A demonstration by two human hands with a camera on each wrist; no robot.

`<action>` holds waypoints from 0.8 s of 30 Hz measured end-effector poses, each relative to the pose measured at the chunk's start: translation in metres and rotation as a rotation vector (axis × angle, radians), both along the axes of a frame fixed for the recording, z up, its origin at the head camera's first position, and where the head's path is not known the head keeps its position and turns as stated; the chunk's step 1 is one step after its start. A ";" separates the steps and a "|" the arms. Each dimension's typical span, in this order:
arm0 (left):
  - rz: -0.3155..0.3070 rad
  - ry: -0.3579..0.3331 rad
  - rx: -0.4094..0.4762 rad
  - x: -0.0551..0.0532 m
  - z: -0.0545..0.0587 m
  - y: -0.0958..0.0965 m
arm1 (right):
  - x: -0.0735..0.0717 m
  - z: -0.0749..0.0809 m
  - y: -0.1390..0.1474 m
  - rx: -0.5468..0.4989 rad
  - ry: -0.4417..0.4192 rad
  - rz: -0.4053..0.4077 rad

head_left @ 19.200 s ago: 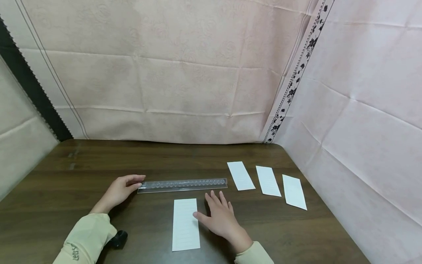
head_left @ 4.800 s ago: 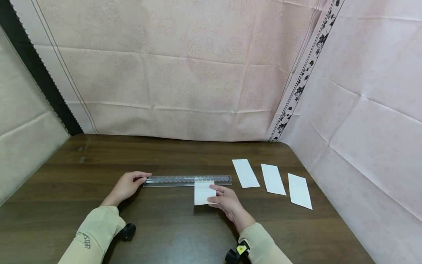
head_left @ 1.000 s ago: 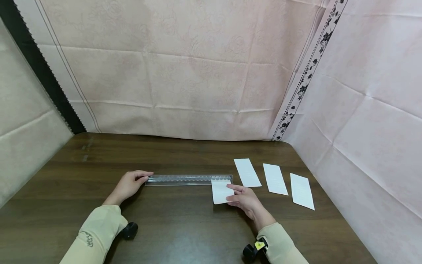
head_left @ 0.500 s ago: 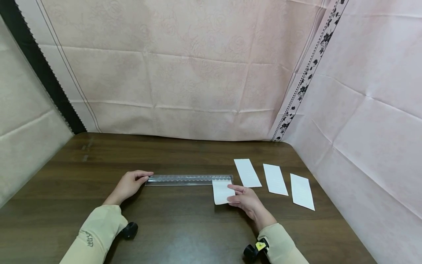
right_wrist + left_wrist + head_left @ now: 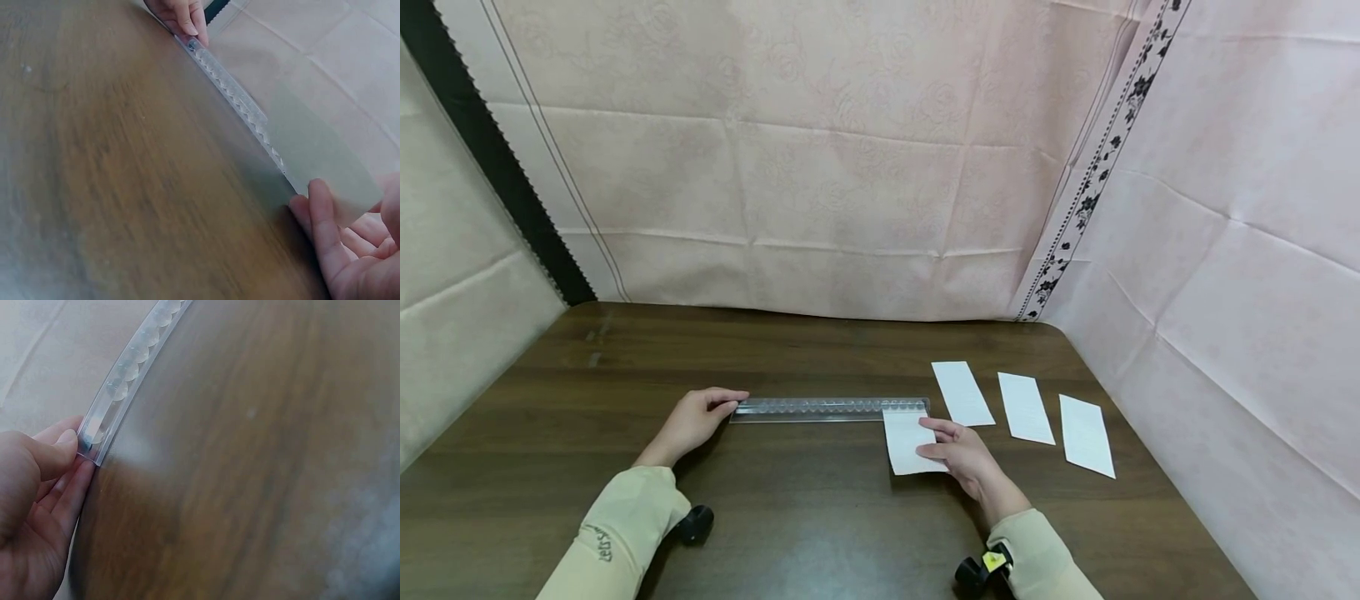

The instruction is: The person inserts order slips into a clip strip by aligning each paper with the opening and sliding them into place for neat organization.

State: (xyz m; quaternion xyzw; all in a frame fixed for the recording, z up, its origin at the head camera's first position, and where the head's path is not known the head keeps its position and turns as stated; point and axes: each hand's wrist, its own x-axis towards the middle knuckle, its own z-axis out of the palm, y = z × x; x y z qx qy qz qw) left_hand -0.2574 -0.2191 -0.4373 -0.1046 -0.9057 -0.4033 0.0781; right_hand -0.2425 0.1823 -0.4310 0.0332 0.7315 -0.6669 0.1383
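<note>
My left hand [image 5: 691,423] pinches the left end of a long clear plastic strip [image 5: 808,407], which lies crosswise on the table. A row of round, scalloped shapes runs along the strip [image 5: 133,370], plain in the left wrist view. At its right end, a white sheet of paper [image 5: 904,446] overlaps the strip with its far edge. My right hand [image 5: 964,460] holds this sheet by its right side between thumb and fingers. In the right wrist view the sheet [image 5: 315,153] looks pale green and stands tilted; fingertips are right at its lower edge.
Three more white sheets lie apart at the right: a left one [image 5: 962,393], a middle one [image 5: 1027,408] and a right one [image 5: 1087,436]. Pale cloth [image 5: 850,167] hangs behind the brown wooden table [image 5: 797,533]. Black wrist cameras [image 5: 695,525] show below both sleeves.
Earlier the sheet lay on the table before the strip; my right hand picked it up and shifted it rightward along the strip. In the last half second its near edge dropped toward me.
</note>
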 end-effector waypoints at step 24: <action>0.003 -0.013 0.005 0.001 0.001 0.001 | 0.011 0.001 0.015 -0.009 0.121 -0.148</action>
